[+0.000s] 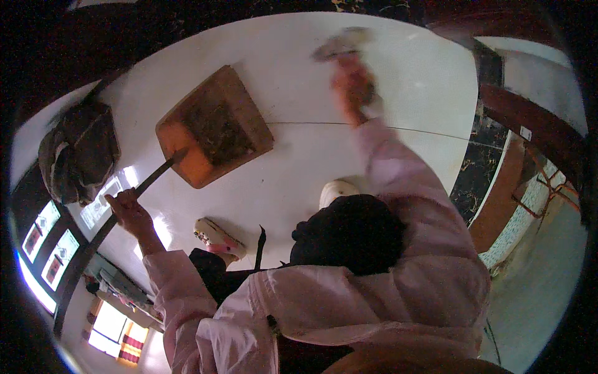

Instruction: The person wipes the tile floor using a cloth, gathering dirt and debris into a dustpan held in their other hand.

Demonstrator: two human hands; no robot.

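An orange-brown dustpan (pixel 245 105) rests on the pale floor ahead of me, with dark debris (pixel 219 133) inside it. Its long dark handle (pixel 156 176) runs down to the left, and my left hand (pixel 131 212) is closed around it. Stretched far forward, to the right of the dustpan, my right hand (pixel 353 84) is smeared by motion. At its far end is a blurred greyish thing (pixel 341 44), which the hand appears to grip low over the floor; its kind cannot be made out.
A dark fabric bag (pixel 79 152) sits left of the dustpan. My shoes, the left (pixel 217 237) and the right (pixel 337 190), stand on the floor. At the right, a dark marble-patterned border (pixel 481 161) edges the floor beside a rusty metal frame (pixel 551 189). A window (pixel 110 329) lies lower left.
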